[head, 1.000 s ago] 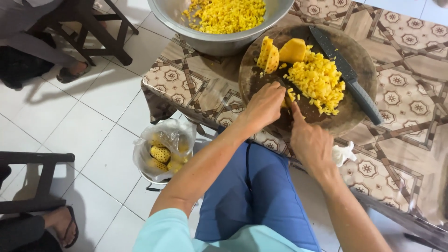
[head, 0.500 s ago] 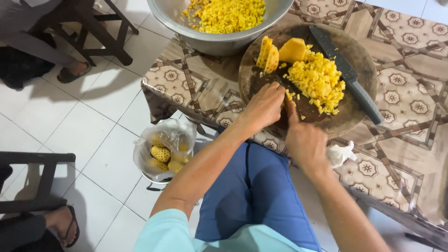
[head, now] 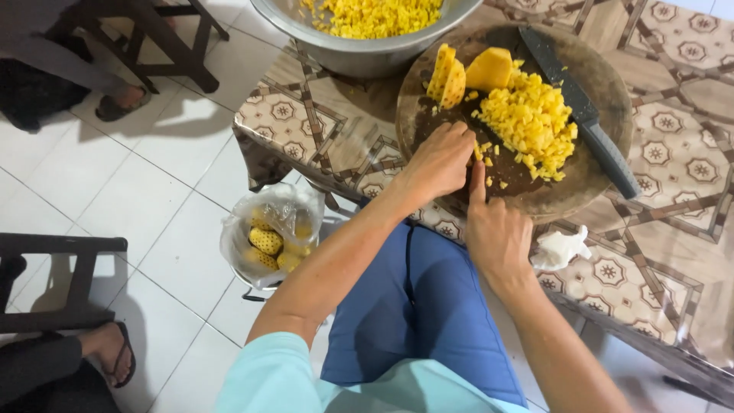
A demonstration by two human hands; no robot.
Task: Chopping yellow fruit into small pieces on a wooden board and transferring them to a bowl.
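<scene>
A round dark wooden cutting board (head: 604, 99) lies on the patterned table. It carries a heap of diced yellow pineapple (head: 531, 122), two larger pineapple chunks (head: 466, 73) and a black knife (head: 585, 111) along its right side. My left hand (head: 440, 157) rests curled on the board's near left part, next to a few loose pineapple bits; what is under its fingers is hidden. My right hand (head: 497, 233) sits at the board's near edge, its index finger stretched onto the wood toward the scattered bits. Neither hand touches the knife.
A large metal bowl (head: 367, 50) of diced pineapple stands behind the board. A crumpled white tissue (head: 562, 248) lies on the table (head: 657, 260). A bag-lined bucket (head: 267, 237) of pineapple peel sits on the tiled floor. Dark chairs (head: 57, 283) and other people's sandalled feet are at the left.
Both hands have barely shifted. My left hand has crept slightly further onto the board, and my right index finger stays on the wood.
</scene>
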